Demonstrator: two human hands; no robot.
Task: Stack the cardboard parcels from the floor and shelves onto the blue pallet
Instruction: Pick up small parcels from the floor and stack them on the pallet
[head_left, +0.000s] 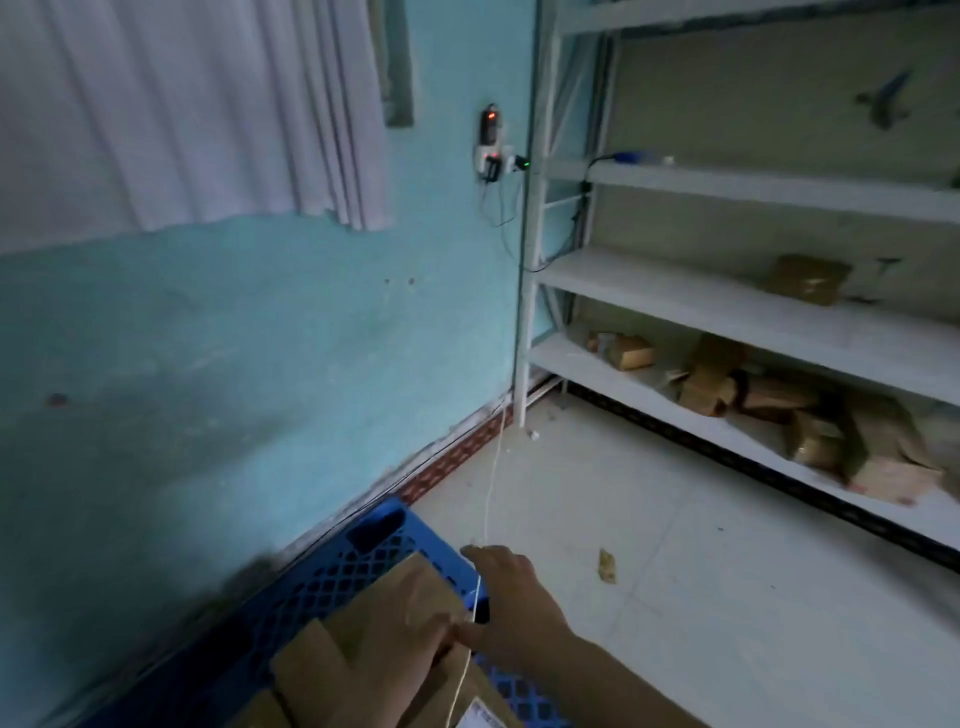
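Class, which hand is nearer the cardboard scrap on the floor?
Right. The right hand is at the pallet edge, left of the scrap; the left hand lies farther left, on a parcel.

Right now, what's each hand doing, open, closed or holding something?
Left hand: not in view.
Right hand: open, fingers spread, resting on the top parcel on the pallet; gripping nothing.

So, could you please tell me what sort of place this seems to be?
Probably a small storeroom or parcel-sorting room: white metal shelving holds loose cardboard parcels, a blue pallet lies on the tiled floor, and the right hand rests on stacked boxes.
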